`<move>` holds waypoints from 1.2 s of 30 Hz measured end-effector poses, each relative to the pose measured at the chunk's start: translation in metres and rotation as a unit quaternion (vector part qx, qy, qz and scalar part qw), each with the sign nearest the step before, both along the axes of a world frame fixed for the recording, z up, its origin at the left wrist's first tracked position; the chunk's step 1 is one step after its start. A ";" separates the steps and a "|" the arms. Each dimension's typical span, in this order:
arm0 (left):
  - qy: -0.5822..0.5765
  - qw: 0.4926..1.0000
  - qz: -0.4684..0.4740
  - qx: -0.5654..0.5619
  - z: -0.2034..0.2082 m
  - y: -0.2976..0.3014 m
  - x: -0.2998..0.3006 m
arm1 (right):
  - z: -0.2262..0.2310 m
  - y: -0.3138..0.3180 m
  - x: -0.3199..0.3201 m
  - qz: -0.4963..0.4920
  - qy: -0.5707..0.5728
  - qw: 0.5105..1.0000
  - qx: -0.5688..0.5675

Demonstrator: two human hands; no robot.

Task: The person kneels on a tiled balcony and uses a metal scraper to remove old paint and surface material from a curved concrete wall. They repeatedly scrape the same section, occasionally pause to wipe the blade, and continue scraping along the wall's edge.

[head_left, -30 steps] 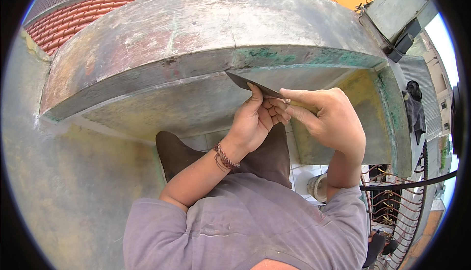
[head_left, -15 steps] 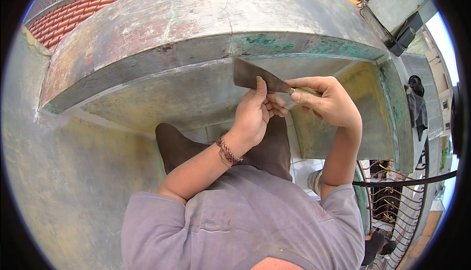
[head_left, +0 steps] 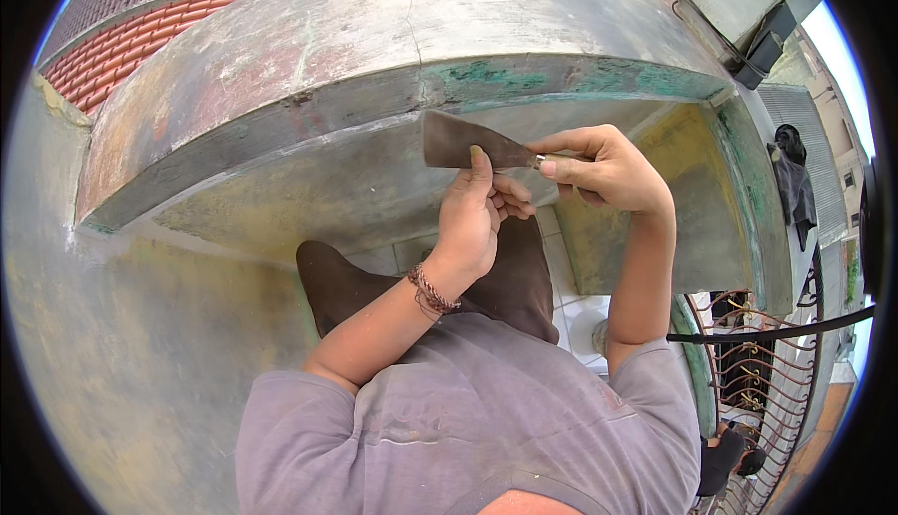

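In front of me a paint scraper (head_left: 460, 142) with a broad, dull brown blade is held roughly level, its blade pointing left. My right hand (head_left: 608, 174) is closed around its short handle, with the fingers near the metal collar. My left hand (head_left: 475, 220), wearing a braided bracelet (head_left: 430, 290), has its thumb pressed against the blade's lower part. The other fingers of that hand curl just under the blade; whether one of them lies behind it is hidden. Behind the scraper stands a low concrete wall (head_left: 309, 178) with worn, stained paint.
The wall's broad curved top (head_left: 355, 24) is cracked, with green paint patches (head_left: 486, 76) along its edge. A yellowish side panel (head_left: 683, 216) stands to the right. Beyond it are a curly metal railing (head_left: 762, 365), a black cable (head_left: 767, 330) and a dark hanging cloth (head_left: 793, 188). White tiles lie below.
Both hands and the scraper have shifted slightly left in the picture. The left thumb stays against the blade and the right hand keeps its grip on the handle.
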State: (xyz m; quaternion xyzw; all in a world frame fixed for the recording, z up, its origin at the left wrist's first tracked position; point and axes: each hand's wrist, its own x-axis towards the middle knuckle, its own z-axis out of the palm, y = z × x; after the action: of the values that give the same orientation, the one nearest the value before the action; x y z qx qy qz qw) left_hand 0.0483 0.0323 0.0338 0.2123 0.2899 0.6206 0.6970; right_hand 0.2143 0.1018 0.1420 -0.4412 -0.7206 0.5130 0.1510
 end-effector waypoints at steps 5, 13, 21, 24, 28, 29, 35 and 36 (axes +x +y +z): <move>0.015 1.000 -0.004 0.019 -0.006 0.000 -0.005 | -0.018 -0.009 -0.001 -0.022 0.048 0.999 -0.009; 0.053 0.992 -0.112 -0.027 -0.019 -0.003 0.013 | -0.037 -0.030 0.037 -0.083 0.040 0.995 -0.024; 0.044 0.997 -0.063 0.001 -0.011 0.022 0.010 | -0.020 0.007 0.035 -0.048 -0.022 0.998 0.016; 0.033 0.999 -0.028 0.007 -0.019 0.025 0.002 | -0.042 0.011 0.017 -0.016 0.059 0.994 0.089; 0.009 0.999 -0.045 0.009 -0.022 0.033 0.010 | -0.049 0.012 0.025 -0.034 0.089 0.990 0.106; 0.002 0.998 -0.055 0.003 -0.023 0.035 0.015 | -0.042 0.010 0.031 -0.045 0.075 0.993 0.078; 0.003 0.998 -0.045 0.046 -0.035 0.043 0.012 | -0.043 0.009 0.024 -0.049 0.060 0.991 0.110; 0.009 0.997 -0.051 0.049 -0.035 0.043 0.011 | -0.041 0.008 0.025 -0.051 0.056 0.992 0.106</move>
State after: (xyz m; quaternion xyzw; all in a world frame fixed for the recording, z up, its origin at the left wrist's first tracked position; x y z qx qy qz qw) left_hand 0.0595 0.0755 -0.0015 0.2661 0.2540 0.5957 0.7140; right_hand 0.2390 0.1094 0.1007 -0.4300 -0.7378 0.4492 0.2627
